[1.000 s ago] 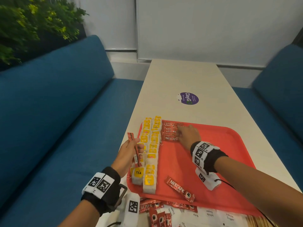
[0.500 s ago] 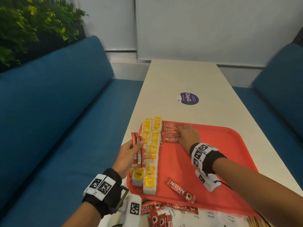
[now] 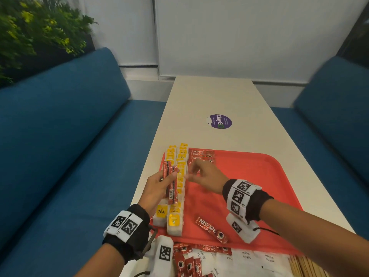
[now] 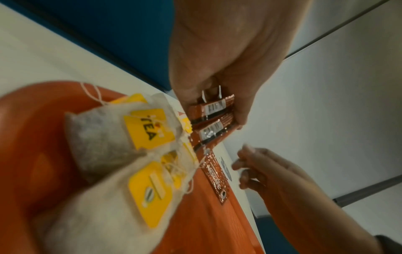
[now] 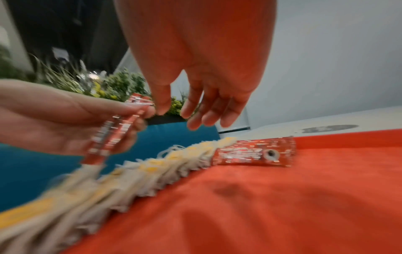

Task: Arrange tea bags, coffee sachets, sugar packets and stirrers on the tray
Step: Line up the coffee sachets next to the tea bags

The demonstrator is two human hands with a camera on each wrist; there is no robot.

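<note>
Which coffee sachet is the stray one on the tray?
Find the red tray. Near its front edge, right of the tea bags, one Nescafe sachet lies alone and slanted; the other sachets there are stacked at the back.

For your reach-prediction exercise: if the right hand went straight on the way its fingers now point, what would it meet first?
Probably the coffee sachets held upright in the left hand: the right hand points its open fingers at them, just short of touching. Depth is uncertain.
</note>
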